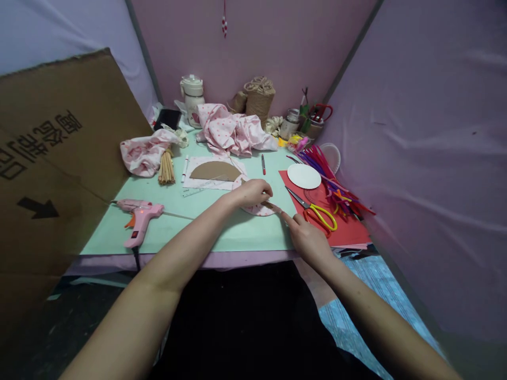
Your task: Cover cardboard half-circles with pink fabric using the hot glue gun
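A rounded piece covered in pink dotted fabric (259,211) lies on the table in front of me, with a narrow brown cardboard edge (273,206) along its top. My left hand (253,193) rests over the piece, fingers curled and pinching at that edge. From the right, my right hand (309,236) closes thumb and finger on the other end of the brown edge. My left hand and forearm hide part of the piece. Just beyond, a brown cardboard half-disc (216,171) lies on dotted fabric, beside a clear ruler (198,191).
On the left are a pink glue gun (139,216), a bundle of sticks (167,169) and a tall cardboard sheet (67,158). Yellow-handled scissors (320,214), a white disc (304,176) and pipe cleaners (330,171) lie right. Crumpled fabric (232,129) and twine (259,100) stand behind.
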`<state>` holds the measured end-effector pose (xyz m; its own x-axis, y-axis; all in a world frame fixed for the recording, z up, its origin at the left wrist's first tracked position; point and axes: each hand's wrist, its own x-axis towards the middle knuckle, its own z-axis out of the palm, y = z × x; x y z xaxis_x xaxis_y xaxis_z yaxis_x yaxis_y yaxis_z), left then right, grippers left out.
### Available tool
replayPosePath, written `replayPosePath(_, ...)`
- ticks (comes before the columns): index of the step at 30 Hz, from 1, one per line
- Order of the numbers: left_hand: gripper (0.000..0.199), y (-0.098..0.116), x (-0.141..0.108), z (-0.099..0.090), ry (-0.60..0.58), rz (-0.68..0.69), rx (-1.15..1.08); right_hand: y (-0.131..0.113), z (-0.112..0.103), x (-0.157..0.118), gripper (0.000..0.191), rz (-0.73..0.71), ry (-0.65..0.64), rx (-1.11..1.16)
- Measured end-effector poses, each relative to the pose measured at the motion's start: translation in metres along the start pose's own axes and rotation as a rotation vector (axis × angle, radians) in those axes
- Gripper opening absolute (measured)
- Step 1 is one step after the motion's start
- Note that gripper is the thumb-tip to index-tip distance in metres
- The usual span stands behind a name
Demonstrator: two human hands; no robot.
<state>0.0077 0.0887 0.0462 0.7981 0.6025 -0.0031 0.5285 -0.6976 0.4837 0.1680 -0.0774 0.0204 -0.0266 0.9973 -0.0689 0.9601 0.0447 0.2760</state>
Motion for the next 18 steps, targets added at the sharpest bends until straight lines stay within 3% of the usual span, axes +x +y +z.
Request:
replayPosePath(4, 0.031, -0.004, 0.001, 0.002, 0.005, -0.010, -0.017, 0.003, 0.004, -0.001, 0.064, -0.041, 0.036, 0.022)
replayPosePath(10, 0.032, -0.006, 0.000, 0.003, -0.005, -0.007, -0.033, 0.005, 0.007, -0.002, 0.053, -0.055, 0.053, 0.044)
replayPosePath(18, 0.032, -0.010, 0.002, 0.009, -0.011, 0.007, -0.002, 0.000, -0.010, 0.000, 0.051, -0.056, -0.012, -0.012)
